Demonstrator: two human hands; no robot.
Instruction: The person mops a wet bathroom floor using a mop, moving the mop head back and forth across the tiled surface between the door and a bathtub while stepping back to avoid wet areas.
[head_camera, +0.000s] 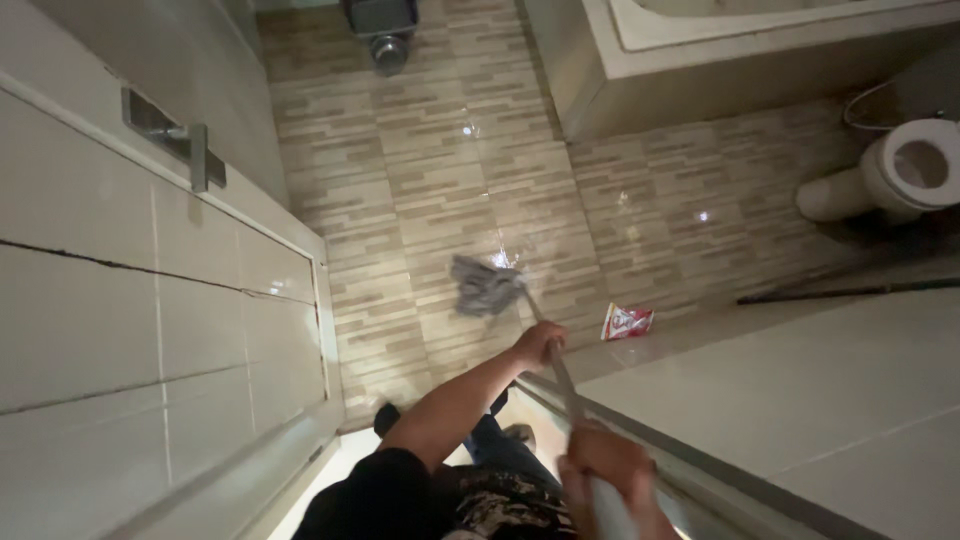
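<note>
Hands (537, 345) (607, 462) grip mop (487, 287) on wet tiled floor (420, 180)

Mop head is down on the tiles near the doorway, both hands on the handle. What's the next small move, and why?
Probably sweep the grey mop head rightward toward the red-and-white packet lying on the floor. The left hand and right hand both grip the handle, and shiny wet patches show just beyond the mop, so that strip looks covered.
</note>
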